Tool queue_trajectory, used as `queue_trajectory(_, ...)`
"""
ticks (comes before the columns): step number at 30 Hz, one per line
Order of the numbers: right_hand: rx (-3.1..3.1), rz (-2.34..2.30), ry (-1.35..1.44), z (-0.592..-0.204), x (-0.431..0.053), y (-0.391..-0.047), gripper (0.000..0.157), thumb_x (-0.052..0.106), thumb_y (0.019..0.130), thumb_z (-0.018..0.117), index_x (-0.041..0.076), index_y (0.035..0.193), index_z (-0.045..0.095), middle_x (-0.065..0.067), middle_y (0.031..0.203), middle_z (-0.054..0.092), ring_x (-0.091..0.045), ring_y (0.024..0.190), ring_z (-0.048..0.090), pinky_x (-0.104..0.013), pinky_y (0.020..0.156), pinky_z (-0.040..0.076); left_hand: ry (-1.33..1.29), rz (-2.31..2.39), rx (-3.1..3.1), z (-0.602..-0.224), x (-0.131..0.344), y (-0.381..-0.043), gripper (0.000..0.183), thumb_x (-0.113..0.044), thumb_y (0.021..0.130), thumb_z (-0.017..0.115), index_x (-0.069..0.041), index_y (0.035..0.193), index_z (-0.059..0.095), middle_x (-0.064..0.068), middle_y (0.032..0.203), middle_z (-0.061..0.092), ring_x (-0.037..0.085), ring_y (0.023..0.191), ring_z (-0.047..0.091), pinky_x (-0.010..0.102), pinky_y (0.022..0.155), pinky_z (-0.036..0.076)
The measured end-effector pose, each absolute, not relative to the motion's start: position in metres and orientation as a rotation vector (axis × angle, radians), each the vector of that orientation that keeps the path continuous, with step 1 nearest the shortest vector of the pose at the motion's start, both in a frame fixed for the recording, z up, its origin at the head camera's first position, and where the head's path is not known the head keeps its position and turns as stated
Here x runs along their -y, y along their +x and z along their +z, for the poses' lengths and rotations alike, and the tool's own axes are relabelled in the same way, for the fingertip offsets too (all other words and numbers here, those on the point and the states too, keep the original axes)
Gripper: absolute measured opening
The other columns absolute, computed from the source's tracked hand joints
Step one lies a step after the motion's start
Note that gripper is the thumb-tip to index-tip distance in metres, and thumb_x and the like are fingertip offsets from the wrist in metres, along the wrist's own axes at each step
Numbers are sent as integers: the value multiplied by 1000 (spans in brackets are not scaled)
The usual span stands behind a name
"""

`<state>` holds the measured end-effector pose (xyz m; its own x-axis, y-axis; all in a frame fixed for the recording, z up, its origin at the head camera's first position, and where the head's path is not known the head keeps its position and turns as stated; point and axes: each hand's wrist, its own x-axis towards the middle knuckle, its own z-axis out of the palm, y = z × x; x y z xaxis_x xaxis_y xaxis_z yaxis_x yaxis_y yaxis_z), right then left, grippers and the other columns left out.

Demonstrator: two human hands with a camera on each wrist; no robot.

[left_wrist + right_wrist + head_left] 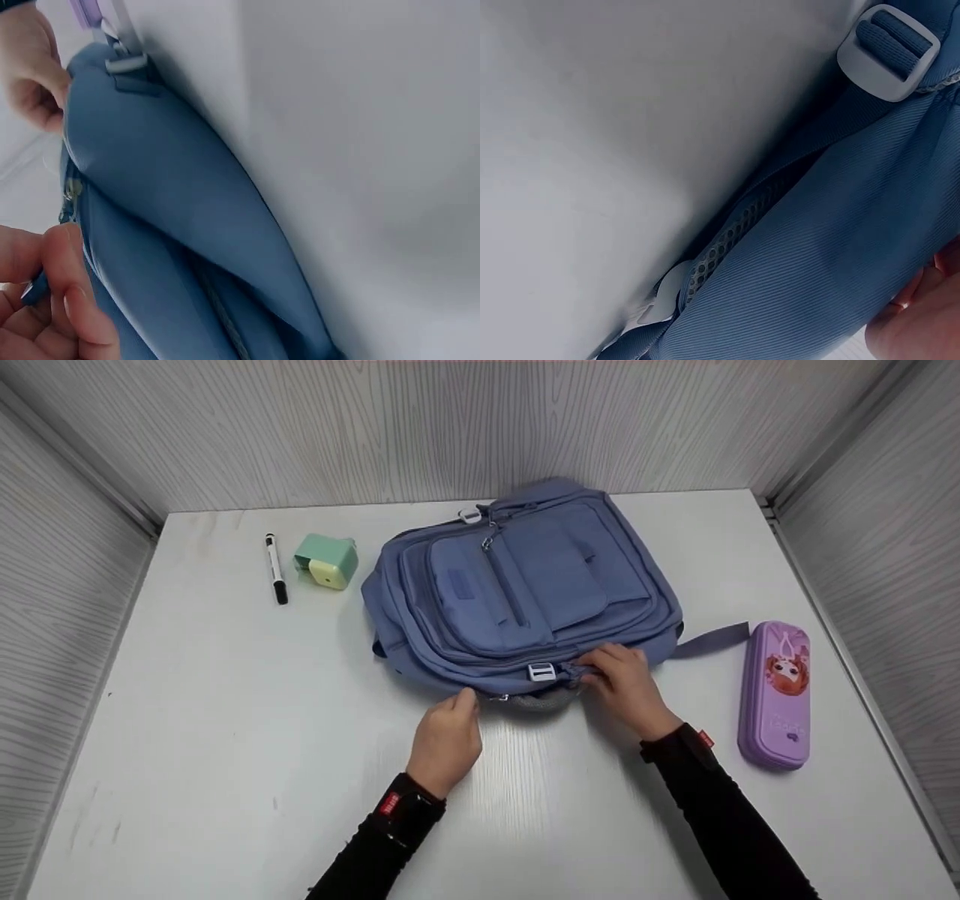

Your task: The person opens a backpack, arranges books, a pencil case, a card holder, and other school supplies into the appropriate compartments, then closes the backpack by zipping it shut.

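A blue backpack (525, 577) lies front side up on the white table. My left hand (448, 742) is at its near edge, beside a metal zipper slider (501, 697). In the left wrist view, the thumb and fingers of that hand pinch a small dark blue tab (34, 289). My right hand (626, 690) grips the fabric at the near edge, just right of a white strap buckle (541, 672). Its fingertips are partly hidden by the bag in the right wrist view, where another pale buckle (889, 52) and some mesh (724, 251) show.
A purple pencil case (776, 697) lies to the right, near the end of a loose blue strap (712, 640). On the left are a black-and-white marker (276, 570) and a small green and yellow box-like object (328, 561). Grey wood-grain panels (450, 435) enclose the table's back and sides.
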<state>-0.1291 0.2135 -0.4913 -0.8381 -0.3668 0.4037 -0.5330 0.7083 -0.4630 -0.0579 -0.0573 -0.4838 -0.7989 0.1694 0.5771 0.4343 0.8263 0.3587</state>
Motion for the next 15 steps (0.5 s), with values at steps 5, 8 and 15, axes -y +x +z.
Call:
queue_trajectory(5,2601,839,733,-492,-215,-130,15,6,81,73,8,96,70,-9,93,68,-29,91,63,-43,78,36,-378,-712,2517,-479,78,-57,19,2,83,69,-3,80,51,9,63,57,28,55,58,39,52,46)
queue_trajectory(8,2598,842,739,-492,-215,-129,16,2,81,72,8,95,70,-9,92,68,-29,91,63,-43,77,36,-328,-749,2544,-477,87,-59,18,2,85,68,-3,81,51,10,65,58,28,57,59,40,54,46)
queue_trajectory(15,2567,853,739,-491,-215,-128,22,-6,79,71,9,94,71,-7,91,67,-27,90,62,-41,76,35,-264,-773,2593,-471,100,-69,16,0,88,67,-3,82,53,11,68,59,29,61,60,42,57,47)
